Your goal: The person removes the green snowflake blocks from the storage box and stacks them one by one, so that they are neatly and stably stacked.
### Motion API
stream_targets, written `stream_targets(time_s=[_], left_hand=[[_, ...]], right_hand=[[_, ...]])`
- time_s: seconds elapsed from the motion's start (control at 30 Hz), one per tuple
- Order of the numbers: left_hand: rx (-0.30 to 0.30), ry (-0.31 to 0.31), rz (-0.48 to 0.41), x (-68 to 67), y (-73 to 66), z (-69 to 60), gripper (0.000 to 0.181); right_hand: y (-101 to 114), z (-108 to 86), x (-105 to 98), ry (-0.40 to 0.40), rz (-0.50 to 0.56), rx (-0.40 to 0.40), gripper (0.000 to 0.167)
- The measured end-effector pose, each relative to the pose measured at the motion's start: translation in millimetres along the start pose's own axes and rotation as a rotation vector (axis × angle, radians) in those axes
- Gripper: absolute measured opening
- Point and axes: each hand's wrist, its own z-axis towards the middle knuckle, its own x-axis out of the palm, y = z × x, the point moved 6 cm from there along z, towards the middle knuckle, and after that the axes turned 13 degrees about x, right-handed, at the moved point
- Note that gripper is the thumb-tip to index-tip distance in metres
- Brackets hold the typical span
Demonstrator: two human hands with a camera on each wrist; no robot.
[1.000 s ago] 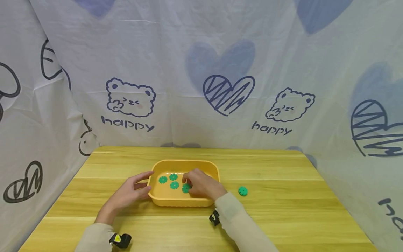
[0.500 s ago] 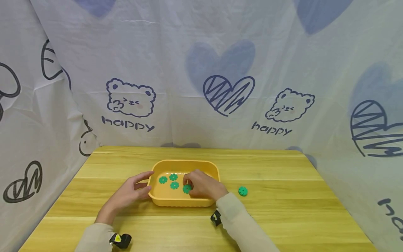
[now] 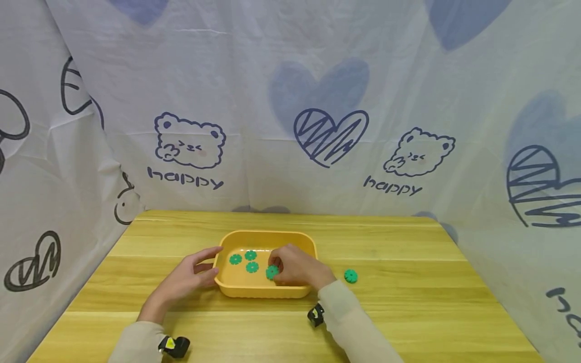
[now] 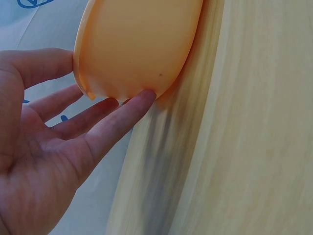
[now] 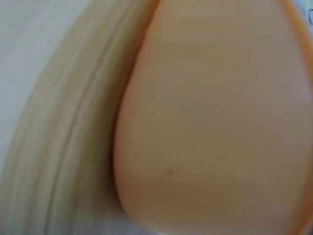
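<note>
A yellow plastic tray [image 3: 245, 291] stands on the wooden table. My left hand [image 3: 188, 275] is at its left end, its extended fingertips touching the outer wall; the left wrist view shows them against the tray's end [image 4: 132, 54]. Over the tray's right half, my right hand [image 3: 295, 264] pinches a green notched plastic disc [image 3: 272, 273] between thumb and fingers. Several similar green discs [image 3: 251, 267] lie flat on the tray floor, left of it. The right wrist view holds only the tray's outer side [image 5: 210, 117] and table; the hand is out of frame there.
On the table [image 3: 408, 302], right of the tray, lies another green piece [image 3: 351, 276], seemingly thicker than the flat discs. A printed cloth [image 3: 254, 166] hangs behind and at both sides. Black wrist cameras [image 3: 174, 347] are strapped to the forearms.
My right hand has shifted slightly to the right, and the pinched disc has moved with it. My left hand, the other discs and the tray stay where they were.
</note>
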Motion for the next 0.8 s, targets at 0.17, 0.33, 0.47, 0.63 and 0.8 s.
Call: stream_targets(time_s=[0.17, 0.33, 0.47, 0.63, 0.8], left_hand=[[0.000, 0.001, 0.009, -0.3, 0.4, 0.0, 0.063], [0.002, 0.001, 0.017, -0.5, 0.9, 0.0, 0.063], [-0.006, -0.001, 0.022, -0.6, 0.4, -0.3, 0.063], [-0.011, 0.000, 0.018, -0.7, -0.7, 0.0, 0.063], [-0.007, 0.001, 0.011, 0.0, -0.5, -0.1, 0.062]], right_hand=[[-1, -9.0, -12, -0.018, 0.022, -0.002, 0.027], [-5, -20.4, -24, -0.035, 0.034, -0.003, 0.025], [-10, -28.5, -34, -0.056, 0.053, -0.010, 0.023], [-18, -37.9, -46, -0.087, 0.073, -0.006, 0.021], [-26, -49.5, -56, -0.113, 0.105, -0.016, 0.020]])
